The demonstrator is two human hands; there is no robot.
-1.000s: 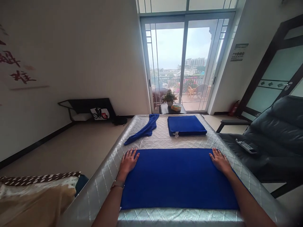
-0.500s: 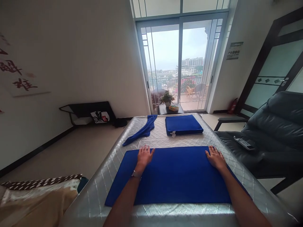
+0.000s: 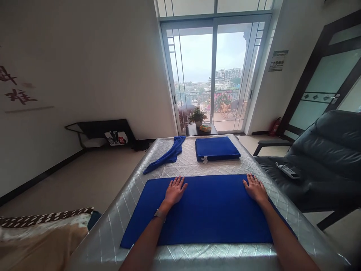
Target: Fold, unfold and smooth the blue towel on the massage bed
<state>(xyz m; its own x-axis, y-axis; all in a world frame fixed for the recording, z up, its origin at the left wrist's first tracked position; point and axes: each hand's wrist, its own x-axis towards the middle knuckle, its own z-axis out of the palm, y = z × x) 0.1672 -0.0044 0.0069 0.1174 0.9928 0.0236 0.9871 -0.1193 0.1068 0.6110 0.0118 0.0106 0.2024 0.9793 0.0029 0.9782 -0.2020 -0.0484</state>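
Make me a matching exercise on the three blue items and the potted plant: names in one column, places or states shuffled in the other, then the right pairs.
Things
1. Spread blue cloth
2. Folded blue stack
3. Crumpled blue cloth
4. Potted plant

Places or states
A. In front of the glass door
B. With a white tag showing at its near edge
C. Flat under the left hand and right hand
D. In a narrow, uneven strip left of the stack

Pairs: 1-C, 2-B, 3-D, 4-A

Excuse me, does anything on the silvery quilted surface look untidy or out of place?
Yes: the crumpled blue cloth lies twisted at the far left. It looks odd because the folded blue stack beside it is neat and the large blue cloth nearer lies flat.
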